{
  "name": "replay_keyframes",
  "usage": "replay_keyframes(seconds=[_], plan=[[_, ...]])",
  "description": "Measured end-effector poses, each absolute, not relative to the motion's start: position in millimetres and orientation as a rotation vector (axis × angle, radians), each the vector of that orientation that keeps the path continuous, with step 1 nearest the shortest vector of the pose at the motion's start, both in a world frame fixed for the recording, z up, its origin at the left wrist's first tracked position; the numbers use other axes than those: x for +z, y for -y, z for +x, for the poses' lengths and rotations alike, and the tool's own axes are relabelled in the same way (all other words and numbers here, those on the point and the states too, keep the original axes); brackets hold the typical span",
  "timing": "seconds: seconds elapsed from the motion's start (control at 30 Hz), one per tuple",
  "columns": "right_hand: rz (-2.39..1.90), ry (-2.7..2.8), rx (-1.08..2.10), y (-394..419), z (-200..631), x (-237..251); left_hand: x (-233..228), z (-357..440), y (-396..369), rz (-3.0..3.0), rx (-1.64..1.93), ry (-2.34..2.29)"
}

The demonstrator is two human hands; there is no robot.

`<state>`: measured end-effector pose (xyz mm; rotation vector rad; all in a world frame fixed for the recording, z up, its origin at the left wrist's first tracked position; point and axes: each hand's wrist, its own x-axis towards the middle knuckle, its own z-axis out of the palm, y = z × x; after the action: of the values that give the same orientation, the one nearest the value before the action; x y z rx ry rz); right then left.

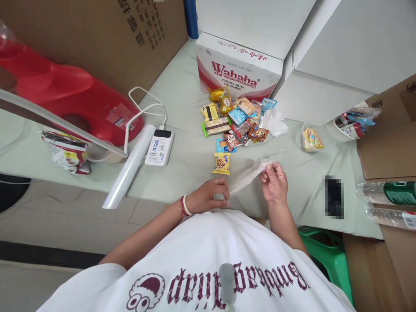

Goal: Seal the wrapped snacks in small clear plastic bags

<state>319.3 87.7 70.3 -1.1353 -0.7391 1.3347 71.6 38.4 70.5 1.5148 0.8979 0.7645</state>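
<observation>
While the pale green table [182, 99] took up most of the view, a big brown cardboard box [107, 39] stood at its far left corner and a red plastic seat [65, 93] lay in front of it. A white carton printed Wahaha [237, 69] stood at the far middle, with plain white boxes [325, 56] to its right. Just before the carton lay a loose heap of small snack packets [232, 119], and one yellow cookie packet [222, 163] lay apart on the near side of the heap. Left of the heap a white roll of film [130, 171] lay slanted beside a white power bank [159, 147] with a cable running from it. On the right, a small clear bag with snacks inside [312, 138] sat well apart from the heap, and two water bottles [386, 201] lay at the right edge. Near the table's front edge, the left hand [208, 197], with a bead bracelet on its wrist, was closed in a pinch on one end of a clear plastic bag [248, 175]. The right hand [274, 182] gripped the other end between thumb and fingertips, so the bag stretched between both hands, just above the table.
</observation>
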Motion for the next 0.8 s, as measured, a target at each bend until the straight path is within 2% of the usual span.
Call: replay_keyframes(seconds=[0.07,0.2,0.33,0.6,0.8], plan=[[-1.131,0.775,1.396,-91,317,69,67,69,-38,1.502,0.744,-0.888],[-1.156,0.912,1.598,-89,307,62,56,86,-47,1.262,0.937,-1.131],[-1.161,0.969,1.76,-86,299,59,44,115,-68,1.108,0.951,-1.028],[-1.2,0.825,1.651,-80,325,62,33,102,-70,0.537,1.089,-0.961],[-1.212,0.634,1.61,-73,336,52,36,82,-61,0.377,1.077,-0.897]])
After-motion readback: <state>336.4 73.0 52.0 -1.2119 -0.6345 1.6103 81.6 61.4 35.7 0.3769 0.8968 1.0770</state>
